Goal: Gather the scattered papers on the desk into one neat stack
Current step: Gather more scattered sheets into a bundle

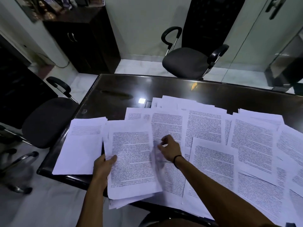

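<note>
Dark counter carries loose papers from 12 to 4 o'clock; gathered stack at 7 o'clock, overhanging near edge; left hand grips stack's left edge, thumb on top; right hand fingers curled, pinching blurred sheet edge.

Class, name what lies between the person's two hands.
In the head view, the held stack lies between the left hand and right hand.

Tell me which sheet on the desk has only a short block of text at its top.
The sheet at the desk's left corner, beside the left hand. Its lower part is blank; the other sheets carry text most of the way down.
</note>
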Tool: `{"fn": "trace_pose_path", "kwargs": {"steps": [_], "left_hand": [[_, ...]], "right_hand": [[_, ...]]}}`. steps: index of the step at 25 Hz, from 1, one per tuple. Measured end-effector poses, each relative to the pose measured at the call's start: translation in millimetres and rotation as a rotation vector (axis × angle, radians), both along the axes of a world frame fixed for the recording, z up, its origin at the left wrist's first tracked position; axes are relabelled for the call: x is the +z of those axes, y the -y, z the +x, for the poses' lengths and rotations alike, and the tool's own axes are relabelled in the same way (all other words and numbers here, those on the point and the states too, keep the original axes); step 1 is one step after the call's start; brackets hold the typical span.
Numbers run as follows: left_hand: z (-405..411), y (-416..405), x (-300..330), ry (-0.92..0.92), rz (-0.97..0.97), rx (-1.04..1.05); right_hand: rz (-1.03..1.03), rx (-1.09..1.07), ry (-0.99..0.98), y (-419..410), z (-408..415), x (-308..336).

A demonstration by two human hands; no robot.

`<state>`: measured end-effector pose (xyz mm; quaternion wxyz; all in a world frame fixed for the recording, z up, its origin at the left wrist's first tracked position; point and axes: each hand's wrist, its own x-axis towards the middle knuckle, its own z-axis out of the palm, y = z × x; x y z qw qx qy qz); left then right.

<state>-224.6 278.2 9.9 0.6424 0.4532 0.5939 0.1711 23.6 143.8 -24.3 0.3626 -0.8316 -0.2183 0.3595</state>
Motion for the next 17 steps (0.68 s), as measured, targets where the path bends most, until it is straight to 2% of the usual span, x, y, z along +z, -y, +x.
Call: {"fn": "trace_pose_path", "kwargs": {"steps": [2, 5, 8, 11, 17], "left_hand": [[-14.6, -9.2, -2.6, -0.004, -0.008, 0.063], [-28.8, -27.2, -11.2, -0.029, -0.021, 0.131], [-26.3, -36.9, -9.2, -0.030, -0.017, 0.164], [-16.0, -43.5, -10.0, -0.018, -0.005, 0.157], [4.1, -52.0, -7.7, 0.011, 0.030, 0.083]], "right_hand": [[-0.176, -0.083, 0.205, -7.2, 20.1, -7.2], [-0.367, -0.232, 0.212, -16.3, 47.0, -13.3], [-0.367, -0.306, 0.093, -17.5, 61.9, -21.2], [-0.313, -0.341, 0.173, -15.6, 66.9, -25.2], [-0.207, -0.182, 0.149, 1.8, 91.6, -24.8]]}}
